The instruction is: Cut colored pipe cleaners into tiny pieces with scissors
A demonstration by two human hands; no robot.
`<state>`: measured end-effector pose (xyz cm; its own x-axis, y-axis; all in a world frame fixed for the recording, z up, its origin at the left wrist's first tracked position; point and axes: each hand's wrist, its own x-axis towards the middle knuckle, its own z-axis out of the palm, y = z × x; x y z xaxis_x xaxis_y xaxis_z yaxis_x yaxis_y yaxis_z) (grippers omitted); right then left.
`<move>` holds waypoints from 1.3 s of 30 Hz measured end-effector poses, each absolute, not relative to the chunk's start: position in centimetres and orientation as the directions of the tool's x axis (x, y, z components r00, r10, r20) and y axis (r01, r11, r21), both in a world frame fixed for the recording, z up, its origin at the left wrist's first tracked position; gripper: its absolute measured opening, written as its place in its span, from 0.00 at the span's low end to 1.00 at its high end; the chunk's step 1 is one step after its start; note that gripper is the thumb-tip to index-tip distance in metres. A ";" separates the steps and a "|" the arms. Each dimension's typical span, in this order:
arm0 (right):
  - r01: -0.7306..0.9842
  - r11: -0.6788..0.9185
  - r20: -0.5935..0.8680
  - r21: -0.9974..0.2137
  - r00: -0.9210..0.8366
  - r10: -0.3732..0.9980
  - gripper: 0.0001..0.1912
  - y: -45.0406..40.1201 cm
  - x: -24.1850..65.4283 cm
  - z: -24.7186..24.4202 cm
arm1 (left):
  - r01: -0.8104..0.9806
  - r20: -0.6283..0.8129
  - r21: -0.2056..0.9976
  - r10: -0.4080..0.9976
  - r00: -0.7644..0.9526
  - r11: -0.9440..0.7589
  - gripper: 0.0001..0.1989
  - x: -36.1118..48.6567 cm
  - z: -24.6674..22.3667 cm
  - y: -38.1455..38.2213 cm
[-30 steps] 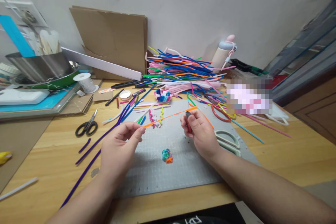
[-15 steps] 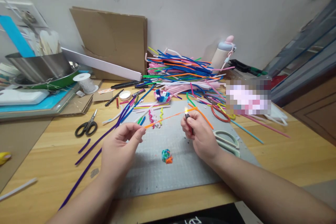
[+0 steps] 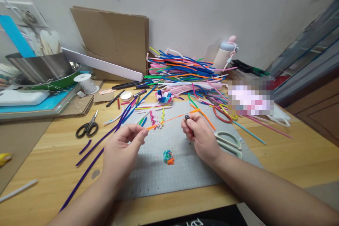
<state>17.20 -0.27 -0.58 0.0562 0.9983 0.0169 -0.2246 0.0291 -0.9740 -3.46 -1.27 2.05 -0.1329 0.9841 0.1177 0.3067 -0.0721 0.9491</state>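
Note:
My left hand [image 3: 123, 148] pinches one end of an orange pipe cleaner [image 3: 169, 119], which stretches thin toward the right. A dark lighter [image 3: 188, 118] is held in my closed right hand [image 3: 201, 134], with no flame showing. The strip's right part passes just above this hand, where a thicker orange piece [image 3: 206, 119] bends down to the right. Below and between both hands, a small teal and orange fuzzy bundle [image 3: 168, 157] lies on the grey cutting mat [image 3: 164, 182].
Black scissors [image 3: 87, 127] lie left of the mat. Pale green scissor handles [image 3: 229, 143] rest beside my right wrist. A heap of coloured pipe cleaners [image 3: 182, 67] fills the back, near a bottle [image 3: 224, 54]. Purple strips [image 3: 84, 173] lie near my left forearm.
The flame on the lighter has gone out. My right hand has shifted very slightly left and down, while my left hand keeps its hold on the orange strip.

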 end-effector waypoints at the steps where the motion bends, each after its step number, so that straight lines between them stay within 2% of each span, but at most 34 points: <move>1: -0.221 0.025 0.014 -0.975 0.054 0.998 0.11 -0.3 17.2 -0.6 | 0.307 0.119 0.949 0.984 -0.129 -0.074 0.10 -3.5 2.0 -1.3; 21: -0.176 0.039 0.035 -0.984 0.028 0.999 0.13 -0.6 16.9 -0.7 | 0.319 0.103 0.946 0.987 -0.127 -0.057 0.10 -3.3 2.1 -1.5; 28: -0.156 0.027 0.023 -0.987 0.026 0.999 0.10 -0.8 16.8 -0.6 | 0.321 0.101 0.945 0.987 -0.123 -0.056 0.10 -3.3 2.0 -1.5; 39: -0.114 0.065 0.065 -0.991 -0.002 0.998 0.09 -1.0 16.7 -0.6 | 0.235 0.027 0.972 0.995 -0.092 -0.004 0.11 -3.1 2.4 -1.6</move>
<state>16.65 -1.02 -0.60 -0.0022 0.9979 0.0652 -0.1137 0.0645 -0.9914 -3.05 -1.60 2.36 -0.0917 0.9954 0.0266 0.2347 -0.0043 0.9721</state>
